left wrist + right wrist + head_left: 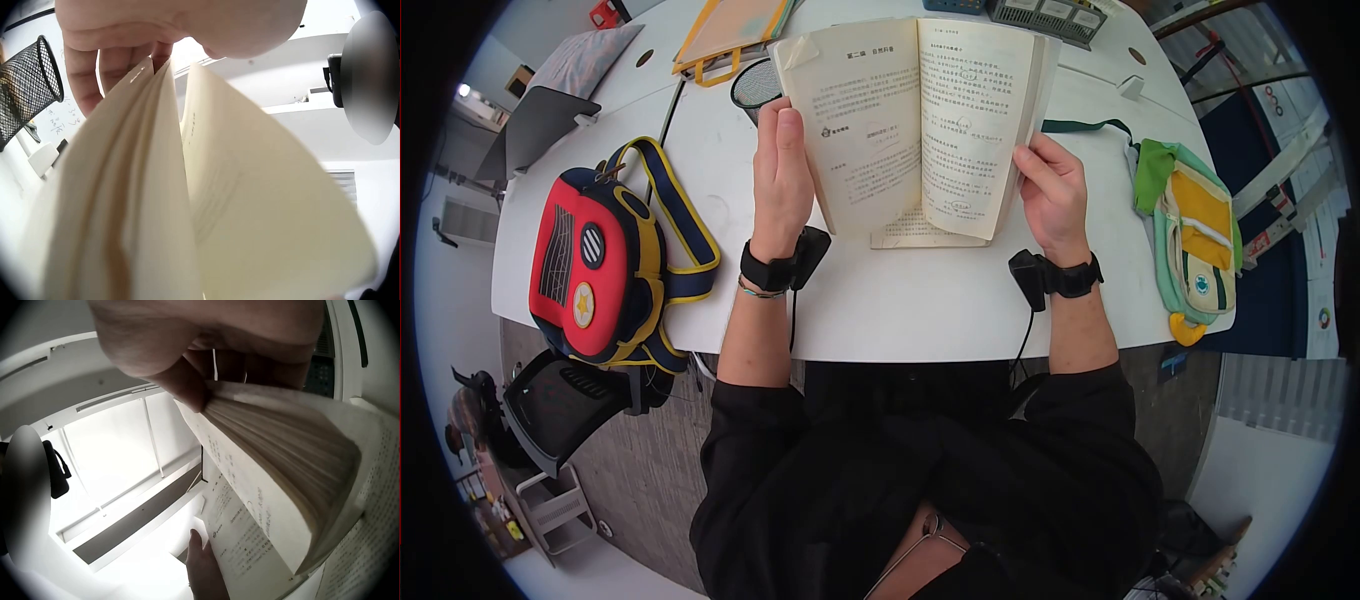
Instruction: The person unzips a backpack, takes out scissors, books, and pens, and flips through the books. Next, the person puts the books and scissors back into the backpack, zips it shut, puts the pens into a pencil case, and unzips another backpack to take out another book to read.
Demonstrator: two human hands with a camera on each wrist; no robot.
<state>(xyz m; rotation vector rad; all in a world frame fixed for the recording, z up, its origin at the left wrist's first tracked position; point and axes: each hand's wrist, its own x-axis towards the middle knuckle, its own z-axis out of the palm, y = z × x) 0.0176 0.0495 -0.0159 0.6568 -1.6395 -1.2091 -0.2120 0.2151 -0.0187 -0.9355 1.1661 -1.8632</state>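
Observation:
An open book (pixel 970 130) with printed pages, some words circled, stands tilted up over the white table. My left hand (pixel 783 185) holds its left edge, with fingers reaching behind the cover in the left wrist view, where a loose page (pixel 262 187) fans away from the others. On the opposite side, my right hand (pixel 1055 195) grips the right edge. Its thumb presses the front page and the fingers go behind the thick page block (pixel 294 444). Below the open book, more printed paper (pixel 930 240) shows near the table surface.
A red and navy backpack (pixel 590 270) sits on the table's left side, a green and yellow bag (pixel 1195 235) on its right. Behind the book are a black mesh pen holder (pixel 750 90), a yellow-edged folder (pixel 730 35) and a grey basket (pixel 1060 20).

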